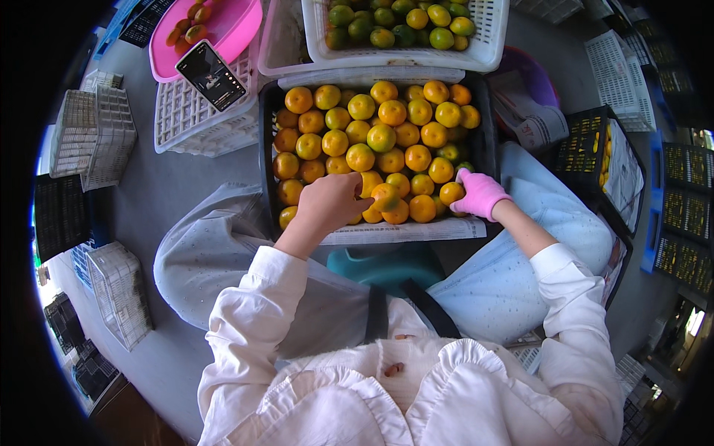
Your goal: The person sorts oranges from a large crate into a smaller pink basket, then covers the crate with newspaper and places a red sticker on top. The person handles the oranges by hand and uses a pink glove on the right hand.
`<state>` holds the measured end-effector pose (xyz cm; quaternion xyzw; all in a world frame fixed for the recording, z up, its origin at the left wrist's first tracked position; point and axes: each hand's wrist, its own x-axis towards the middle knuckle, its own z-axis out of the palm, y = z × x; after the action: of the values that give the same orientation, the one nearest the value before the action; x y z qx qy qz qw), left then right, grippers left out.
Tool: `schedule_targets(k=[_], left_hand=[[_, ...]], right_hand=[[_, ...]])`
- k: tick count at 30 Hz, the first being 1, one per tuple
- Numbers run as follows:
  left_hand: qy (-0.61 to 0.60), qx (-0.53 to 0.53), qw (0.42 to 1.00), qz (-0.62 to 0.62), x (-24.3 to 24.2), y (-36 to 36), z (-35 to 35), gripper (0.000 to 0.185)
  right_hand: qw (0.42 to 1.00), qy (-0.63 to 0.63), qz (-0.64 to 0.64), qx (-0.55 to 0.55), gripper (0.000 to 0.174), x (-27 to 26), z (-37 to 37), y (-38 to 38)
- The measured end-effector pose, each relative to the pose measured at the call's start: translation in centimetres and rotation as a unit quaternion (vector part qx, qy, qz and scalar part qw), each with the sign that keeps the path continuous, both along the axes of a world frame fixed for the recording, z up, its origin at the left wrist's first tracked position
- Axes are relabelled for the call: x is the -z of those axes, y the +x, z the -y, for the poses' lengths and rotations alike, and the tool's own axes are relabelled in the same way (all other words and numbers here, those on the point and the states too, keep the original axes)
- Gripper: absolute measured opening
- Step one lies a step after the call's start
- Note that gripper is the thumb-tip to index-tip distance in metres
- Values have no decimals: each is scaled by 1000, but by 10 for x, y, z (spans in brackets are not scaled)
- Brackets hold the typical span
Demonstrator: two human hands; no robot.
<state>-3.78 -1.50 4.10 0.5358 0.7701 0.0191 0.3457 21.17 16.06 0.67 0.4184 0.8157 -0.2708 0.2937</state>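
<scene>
A black crate [491, 128] lined with newspaper stands before me, filled with orange and yellow-green mandarins [381, 137]. My left hand [330, 202] is bare and reaches over the crate's near part with its fingers curled. Its fingertips are beside a slightly blurred mandarin [386, 197]; whether they grip anything is hidden. In a pink glove with bare fingertips, my right hand [481, 194] has its thumb and fingers around an orange mandarin [452, 193] at the near right corner. Greener fruit [449, 152] lies along the crate's right side.
Beyond the crate, a white basket [401, 58] holds greener citrus. At the left, a phone [212, 75] with a lit screen leans by a pink basin [240, 28] on an upturned white crate [189, 125]. A black fruit crate [580, 134] stands right; a teal stool [385, 267] sits between my legs.
</scene>
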Motion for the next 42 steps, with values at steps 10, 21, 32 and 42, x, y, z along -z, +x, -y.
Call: schedule_targets(k=[10,21,32,42], left_hand=[[61,105,992,-32,26,22,-4,36],[43,95,994,-39,52,34,-9,48],[15,89,996,-28,50,35,-13,55],[143,85,986,24,20,44,-26,56]], right_hand=[[990,-84,-32,105,68,6,-7,1],[952,-189,-83,224,43,36,-31,24],[975,-44,-79,202,51,56,3,23],[956,-50,-181,227,41,7,-15,0]])
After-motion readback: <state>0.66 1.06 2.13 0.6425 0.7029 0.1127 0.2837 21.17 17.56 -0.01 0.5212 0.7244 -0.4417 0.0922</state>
